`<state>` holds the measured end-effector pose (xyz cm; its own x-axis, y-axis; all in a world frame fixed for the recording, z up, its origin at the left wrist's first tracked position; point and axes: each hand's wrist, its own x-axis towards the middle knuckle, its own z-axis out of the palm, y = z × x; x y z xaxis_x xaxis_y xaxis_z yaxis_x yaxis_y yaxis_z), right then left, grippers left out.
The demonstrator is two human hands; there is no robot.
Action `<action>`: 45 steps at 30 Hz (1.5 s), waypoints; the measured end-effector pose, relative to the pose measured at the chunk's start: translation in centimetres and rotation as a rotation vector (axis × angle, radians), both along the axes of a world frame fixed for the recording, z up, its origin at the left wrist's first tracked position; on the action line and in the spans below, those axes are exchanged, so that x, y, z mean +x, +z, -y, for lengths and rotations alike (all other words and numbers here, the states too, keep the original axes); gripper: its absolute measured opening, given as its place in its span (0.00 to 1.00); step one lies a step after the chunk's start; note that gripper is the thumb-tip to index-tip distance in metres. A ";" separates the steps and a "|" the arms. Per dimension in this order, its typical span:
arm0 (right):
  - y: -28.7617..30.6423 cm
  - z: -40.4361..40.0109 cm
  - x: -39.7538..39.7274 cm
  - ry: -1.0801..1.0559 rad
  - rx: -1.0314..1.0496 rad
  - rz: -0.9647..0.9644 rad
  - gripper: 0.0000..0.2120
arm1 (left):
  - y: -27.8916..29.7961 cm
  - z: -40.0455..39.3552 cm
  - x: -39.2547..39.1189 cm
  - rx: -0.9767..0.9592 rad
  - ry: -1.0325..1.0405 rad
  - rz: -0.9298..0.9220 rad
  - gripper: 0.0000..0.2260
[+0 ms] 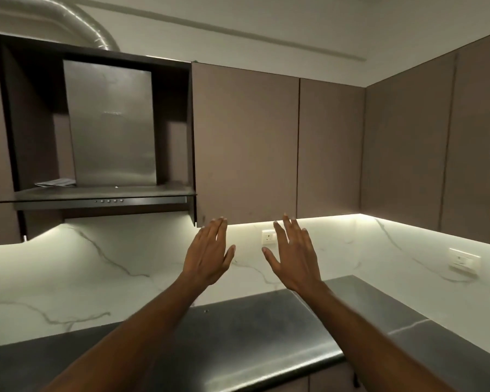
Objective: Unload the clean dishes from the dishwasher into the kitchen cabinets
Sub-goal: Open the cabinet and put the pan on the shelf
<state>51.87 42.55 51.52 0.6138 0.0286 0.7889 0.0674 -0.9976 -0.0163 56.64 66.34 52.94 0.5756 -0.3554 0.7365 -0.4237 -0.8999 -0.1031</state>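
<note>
1. Left hand (208,254): raised w/ back to the camera, fingers straight & close together, holding nothing. Fingertips reach the bottom edge of the flat brown handleless wall cabinet door (245,142); can't tell if they touch it.
2. Right hand (293,257): raised beside the left, fingers straight & slightly spread, thumb out, empty. Tips sit just under the same run of cabinets, near the seam w/ the next brown door (330,148).
3. Both cabinet doors closed. No dishes or dishwasher in view.
4. White wall socket (269,237) on the white marble-look backsplash (111,264), showing between the two hands.
5. Dark grey speckled countertop (238,335) runs under both forearms & turns the corner to the right.
6. Left of the cabinets: brushed steel extractor hood (112,123) in a dark recess, w/ a row of small buttons on its front strip; ribbed silver duct (77,21) above it.
7. Second white socket plate (464,261) on the right-hand wall.
</note>
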 end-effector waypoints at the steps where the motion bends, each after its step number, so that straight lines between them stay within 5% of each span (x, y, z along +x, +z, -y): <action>1: -0.2 -0.8 1.4 0.006 0.007 0.001 0.36 | -0.1 -0.8 1.4 0.004 0.008 -0.002 0.30; 24: -2.0 -4.8 39.9 0.221 -0.140 -0.029 0.42 | -1.9 -2.8 32.6 -0.001 0.243 -0.019 0.35; 33: 0.4 -7.4 49.3 0.309 -0.331 0.060 0.64 | 0.0 -2.6 40.1 0.093 0.288 0.091 0.32; 39: -1.1 -8.0 52.6 0.307 -0.305 0.237 0.53 | -0.4 -3.1 42.0 0.181 0.409 0.149 0.33; 45: -1.2 -9.2 52.2 0.225 -0.299 0.320 0.43 | -0.9 -1.1 42.2 0.066 0.390 0.113 0.35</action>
<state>104.04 51.76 50.33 0.2950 0.3865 0.8739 0.2366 -0.9156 0.3251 98.87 67.44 52.06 0.5929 -0.1754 0.7860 -0.0351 -0.9807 -0.1923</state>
